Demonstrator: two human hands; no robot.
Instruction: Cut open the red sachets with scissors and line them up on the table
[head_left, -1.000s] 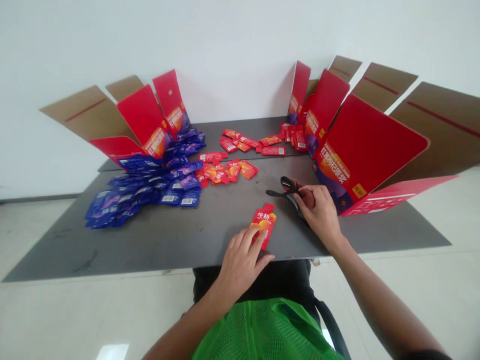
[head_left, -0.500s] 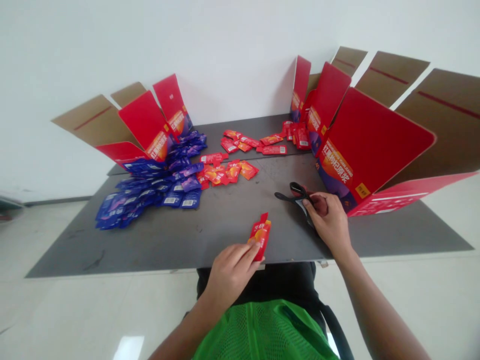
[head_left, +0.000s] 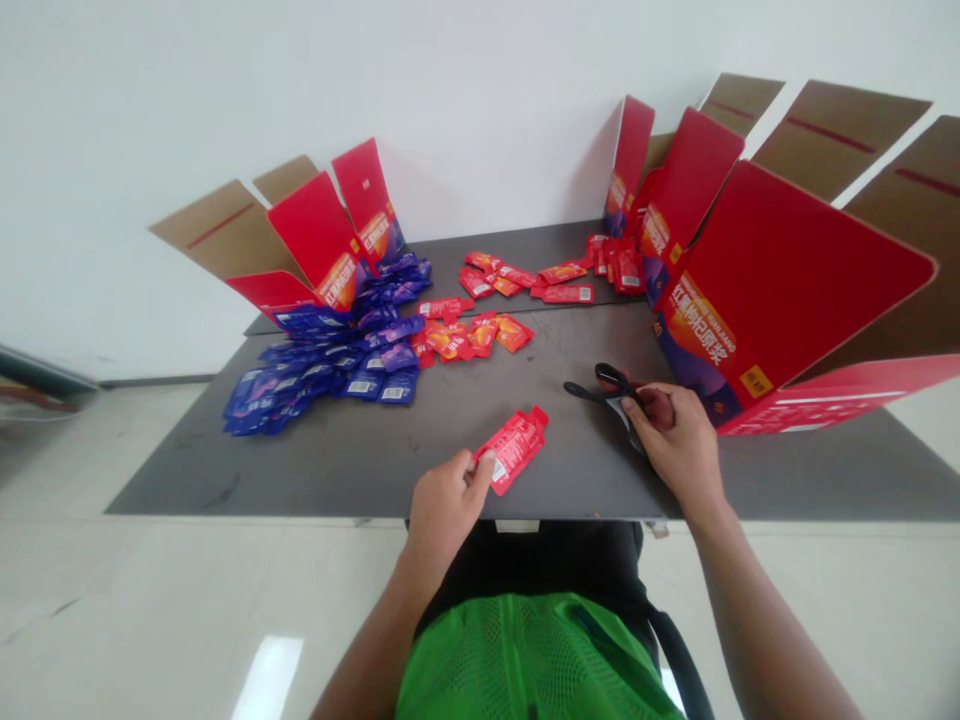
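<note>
My left hand (head_left: 444,497) pinches the near end of a red sachet (head_left: 514,446) and holds it just above the front edge of the dark grey table (head_left: 375,460); its plain back side shows. My right hand (head_left: 679,443) rests on the table with its fingers curled round the handles of black scissors (head_left: 604,386), whose blades point left. A scatter of red sachets (head_left: 469,338) lies mid-table, a further scatter of red sachets (head_left: 540,275) lies toward the back, and a heap of blue sachets (head_left: 330,365) spreads at the left.
An open red carton (head_left: 765,290) with brown flaps stands at the right. Another open red carton (head_left: 315,250) tips toward the blue heap at the back left. A white wall is behind the table, pale floor around it. A green mesh vest (head_left: 532,660) covers my lap.
My left hand lifted the red sachet off the table, turned it over and drew it toward the front edge. My right hand stayed on the scissors. The camera view shifted left.
</note>
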